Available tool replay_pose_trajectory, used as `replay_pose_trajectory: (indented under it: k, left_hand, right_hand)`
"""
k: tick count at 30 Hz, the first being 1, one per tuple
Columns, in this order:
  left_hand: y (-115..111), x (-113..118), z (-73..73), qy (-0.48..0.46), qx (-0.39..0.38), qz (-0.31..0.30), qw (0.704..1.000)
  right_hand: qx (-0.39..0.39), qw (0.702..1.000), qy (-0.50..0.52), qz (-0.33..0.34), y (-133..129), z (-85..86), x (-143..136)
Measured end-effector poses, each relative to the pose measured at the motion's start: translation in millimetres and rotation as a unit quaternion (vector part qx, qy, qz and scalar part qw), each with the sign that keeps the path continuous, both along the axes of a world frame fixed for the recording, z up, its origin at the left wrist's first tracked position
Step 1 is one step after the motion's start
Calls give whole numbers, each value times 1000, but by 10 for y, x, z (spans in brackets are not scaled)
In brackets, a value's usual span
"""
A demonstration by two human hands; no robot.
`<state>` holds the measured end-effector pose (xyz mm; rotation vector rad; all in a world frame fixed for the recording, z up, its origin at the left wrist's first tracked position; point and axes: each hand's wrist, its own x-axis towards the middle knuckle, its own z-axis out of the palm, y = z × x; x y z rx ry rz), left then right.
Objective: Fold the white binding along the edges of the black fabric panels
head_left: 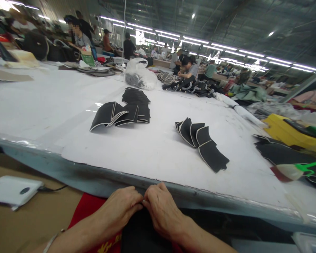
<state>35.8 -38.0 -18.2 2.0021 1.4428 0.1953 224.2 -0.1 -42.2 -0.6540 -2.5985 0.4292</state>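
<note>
My left hand (pixel 123 203) and my right hand (pixel 160 207) meet fingertip to fingertip just below the table's front edge. Both are closed, pinching the upper end of a black piece (pixel 143 232) that hangs over a red cloth (pixel 88 207). The pinched part is mostly hidden by my fingers. On the white table (pixel 147 151), a group of black pieces with pale edges (pixel 131 112) lies left of centre, some of them curled. Another fanned row of black pieces (pixel 213 154) rests right of centre.
A clear plastic bag (pixel 140 75) stands at the back, beside a heap of black parts (pixel 189 86). At the right are a yellow object (pixel 292 133), dark sheets (pixel 284 151) and a brush with a green handle (pixel 292 172). A white device (pixel 14 191) lies lower left. Several people work beyond.
</note>
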Motion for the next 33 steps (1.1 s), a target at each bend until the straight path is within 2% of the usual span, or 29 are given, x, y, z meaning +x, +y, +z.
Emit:
replay_pose_trajectory:
  k: [3, 9, 11, 15, 19, 23, 28, 33]
  left_hand:
    - [7, 12, 6, -41, 6, 4, 999]
    - [24, -22, 87, -125, -24, -1, 992]
    - [29, -18, 94, -136, -33, -7, 990]
    - [18, 5, 79, -131, -33, -10, 991]
    - [14, 26, 52, -109, -30, -14, 994]
    - [49, 66, 14, -66, -15, -9, 998]
    - [104, 111, -20, -122, -27, 14, 992]
    - [140, 89, -55, -183, -81, 34, 979]
  right_hand:
    - [-22, 1000, 15, -3, 15, 42, 34]
    - [-170, 984, 42, -29, 65, 172, 257]
    - [-192, 980, 37, -25, 81, 184, 309]
    - [-175, 985, 12, 10, 107, 155, 337]
    - [-138, 990, -5, -4, 109, 121, 314]
    - [-146, 989, 13, -25, 99, 140, 264]
    - [-239, 968, 34, -62, 131, 186, 264]
    - [-347, 935, 41, -66, 203, 221, 427]
